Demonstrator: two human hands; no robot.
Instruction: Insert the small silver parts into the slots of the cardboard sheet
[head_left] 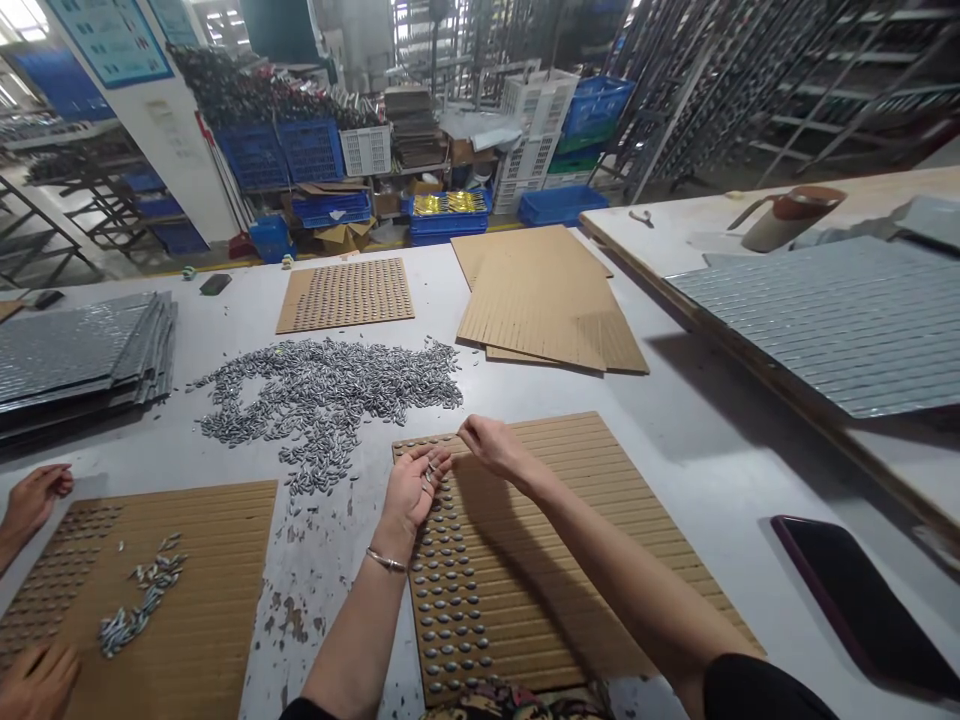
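Evidently, your left hand (415, 487) curls loosely around a few metal pieces (430, 472), while your right hand (487, 445) has its fingertips together over the cardboard (577, 490); whether they pinch a piece, I can't tell. Ideally, align each with the rows (460, 617) nearer you than your fingers. Beyond them, a blue crate (450, 228) holds gold-coloured items (450, 203).

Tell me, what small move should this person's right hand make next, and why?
I'd probably have the right hand set one more piece at the end of the far row: its fingertips are already there at the cardboard sheet's far edge, the left hand cups more small metal pieces close by, and the grooves further right are bare.
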